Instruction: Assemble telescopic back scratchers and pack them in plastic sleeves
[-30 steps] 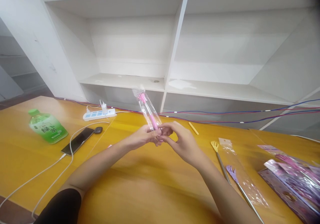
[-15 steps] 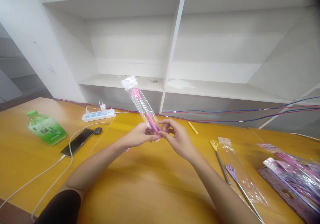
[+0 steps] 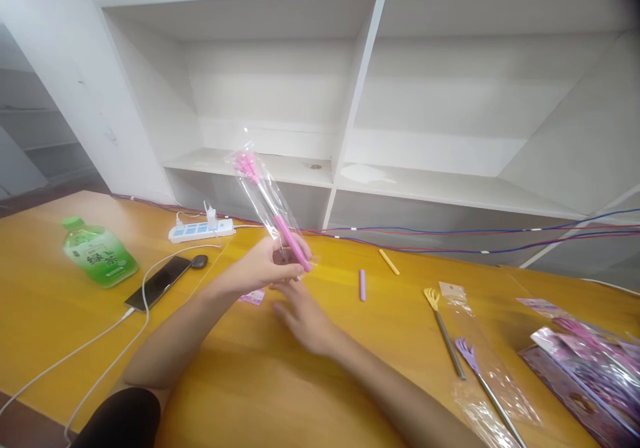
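Note:
My left hand (image 3: 270,265) grips a pink back scratcher (image 3: 291,240) in a clear plastic sleeve, near its handle end. The scratcher tilts up to the left, its pink claw at the top. Just below, my right hand (image 3: 305,315) is blurred and reaches left over the table; whether its fingers hold anything is hidden. Beside my left hand lies a small pink card (image 3: 253,297). A purple tube (image 3: 363,285) and a yellow tube (image 3: 389,262) rest to the right. Farther right are a yellow-clawed scratcher (image 3: 445,331) and a purple-clawed scratcher (image 3: 489,391).
A green bottle (image 3: 100,253), a phone (image 3: 159,283) with a cable and a white power strip (image 3: 200,230) are at the left. Flat clear sleeves lie beside the loose scratchers. Packaged scratchers (image 3: 595,361) are piled far right. White shelves (image 3: 430,191) stand behind.
My right hand has left the pink scratcher and moved down and left. The purple tube and more of the pink card now show on the table. The sleeve's top no longer shows the white header.

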Available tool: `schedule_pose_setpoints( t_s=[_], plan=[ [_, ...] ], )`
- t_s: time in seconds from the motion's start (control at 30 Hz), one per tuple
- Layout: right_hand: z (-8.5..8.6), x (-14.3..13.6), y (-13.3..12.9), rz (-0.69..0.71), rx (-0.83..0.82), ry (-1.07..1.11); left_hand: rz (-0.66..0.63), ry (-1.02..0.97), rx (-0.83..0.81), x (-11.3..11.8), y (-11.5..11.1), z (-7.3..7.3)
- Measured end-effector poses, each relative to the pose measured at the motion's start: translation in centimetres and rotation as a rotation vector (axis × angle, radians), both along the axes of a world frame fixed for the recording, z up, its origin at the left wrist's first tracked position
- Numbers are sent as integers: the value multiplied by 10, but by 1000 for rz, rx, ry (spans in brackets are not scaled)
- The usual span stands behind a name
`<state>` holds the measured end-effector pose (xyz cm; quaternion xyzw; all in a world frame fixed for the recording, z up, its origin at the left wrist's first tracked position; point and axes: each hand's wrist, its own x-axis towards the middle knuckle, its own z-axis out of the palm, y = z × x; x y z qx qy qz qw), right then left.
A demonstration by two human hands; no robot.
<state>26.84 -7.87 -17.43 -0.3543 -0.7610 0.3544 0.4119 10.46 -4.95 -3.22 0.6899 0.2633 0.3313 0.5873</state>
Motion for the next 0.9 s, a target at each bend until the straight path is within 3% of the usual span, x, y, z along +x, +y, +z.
schedule_pose_setpoints(
  t_s=[0.07,0.17,0.37,0.63,0.9],
  plan=[
    [-23,-16,-7,51,174,-395,1,-27,-11,-3,-3,5],
    [-44,-27,-12,87,304,-653,-15,-35,-32,0,-7,9],
    [-48,-30,-6,17,353,-573,-3,-58,-43,6,-7,11],
    [-62,-39,3,-182,254,-529,-22,-1,-36,7,-9,12],
    [-65,-36,11,-246,198,-403,-50,33,-42,12,-4,4]
  ],
)
